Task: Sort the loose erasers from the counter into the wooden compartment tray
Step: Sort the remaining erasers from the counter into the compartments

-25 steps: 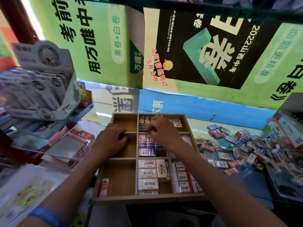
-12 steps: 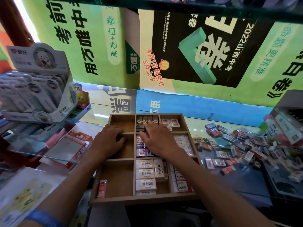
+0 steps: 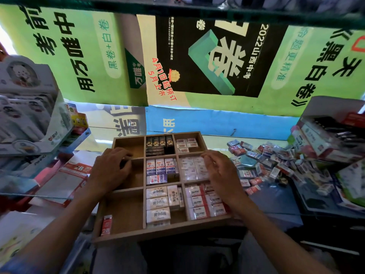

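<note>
The wooden compartment tray [image 3: 126,233] sits in front of me on the glass counter. Its middle and right columns hold rows of wrapped erasers: black ones [image 3: 159,144] at the back, blue-and-white ones [image 3: 161,167] in the centre. The left column holds a single red 2B eraser [image 3: 106,224]. My left hand [image 3: 110,169] rests with curled fingers on the divider between the two far left compartments. My right hand [image 3: 220,171] hovers over the tray's right side, fingers relaxed, holding nothing. A pile of loose erasers [image 3: 266,161] lies on the counter to the right.
A tilted display box of white packs [image 3: 29,107] stands on the left, with red-and-white 2B packets [image 3: 67,175] below it. Boxes of stationery [image 3: 327,137] crowd the right edge. Posters [image 3: 207,56] hang close behind the counter. A dark shelf edge [image 3: 197,8] runs overhead.
My right hand has moved from the tray's back-middle compartments over to its right side. The left hand has stayed on the divider.
</note>
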{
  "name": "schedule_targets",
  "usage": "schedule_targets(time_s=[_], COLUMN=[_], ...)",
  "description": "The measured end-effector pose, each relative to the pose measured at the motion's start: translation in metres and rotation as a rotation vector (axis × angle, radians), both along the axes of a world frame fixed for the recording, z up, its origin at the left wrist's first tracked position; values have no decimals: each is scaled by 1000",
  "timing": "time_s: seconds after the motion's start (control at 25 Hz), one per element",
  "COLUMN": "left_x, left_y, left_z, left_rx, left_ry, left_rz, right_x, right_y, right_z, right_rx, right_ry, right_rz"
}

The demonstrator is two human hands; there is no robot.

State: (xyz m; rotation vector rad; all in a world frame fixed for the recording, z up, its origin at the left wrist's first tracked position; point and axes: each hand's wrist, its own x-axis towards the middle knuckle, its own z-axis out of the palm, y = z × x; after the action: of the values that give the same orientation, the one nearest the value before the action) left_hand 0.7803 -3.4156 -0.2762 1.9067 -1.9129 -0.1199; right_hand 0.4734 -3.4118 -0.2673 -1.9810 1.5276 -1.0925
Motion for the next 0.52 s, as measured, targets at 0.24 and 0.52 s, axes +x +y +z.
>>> schedule_targets(time_s=[0.24,0.52], left_x=[-54,-141], left_y=[25,33], left_z=[16,14], left_rx=[-86,10], left_ry=[-49,-101], left_rz=[-96,-309], right_x=[-110,-114], right_y=[32,42], right_z=[-34,-44], right_rx=[-80,-181], right_ry=[58,442], right_rz=[-333,-118])
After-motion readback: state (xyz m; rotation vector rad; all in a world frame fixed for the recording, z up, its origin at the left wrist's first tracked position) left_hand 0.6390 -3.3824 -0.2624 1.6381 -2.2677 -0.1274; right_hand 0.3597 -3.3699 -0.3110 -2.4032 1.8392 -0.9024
